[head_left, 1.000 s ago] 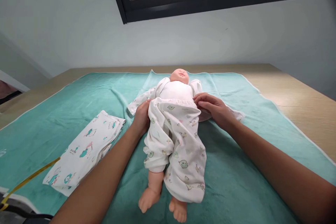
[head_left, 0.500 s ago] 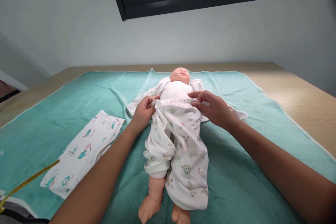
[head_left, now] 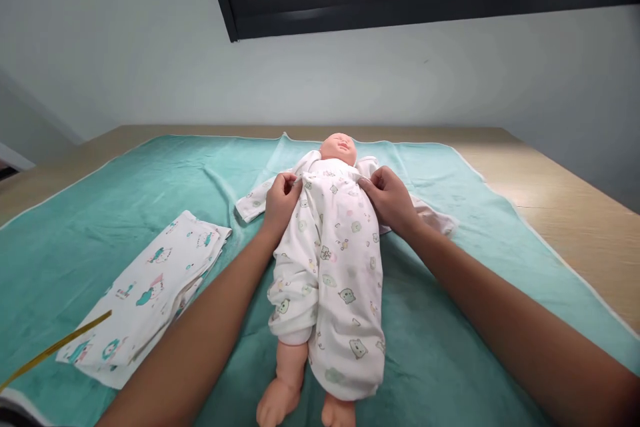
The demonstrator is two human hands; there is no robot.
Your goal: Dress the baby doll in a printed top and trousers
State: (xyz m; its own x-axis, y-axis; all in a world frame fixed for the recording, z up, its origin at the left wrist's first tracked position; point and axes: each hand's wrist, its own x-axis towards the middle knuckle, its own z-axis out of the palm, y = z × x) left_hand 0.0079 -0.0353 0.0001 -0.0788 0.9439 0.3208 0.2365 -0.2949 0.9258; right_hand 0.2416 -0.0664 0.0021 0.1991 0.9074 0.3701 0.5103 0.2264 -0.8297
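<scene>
A baby doll lies on its back, feet towards me. It wears white baby pants printed with small green animals, drawn up over its belly. My left hand pinches the waistband at the left side. At the right side my right hand is closed on the same waistband. One pant leg ends above the doll's left-hand foot; the other reaches down close to the right-hand foot. Part of a white printed top spreads out beneath the doll.
A folded white cloth with teal prints lies to the left, a yellow strip crossing its near end. The teal blanket covers much of the wooden table. A wall with a dark-framed window stands behind.
Both hands have pulled the waistband higher, from the doll's lower belly up towards its chest. The fingers have closed on the cloth, and the pant legs hang straighter.
</scene>
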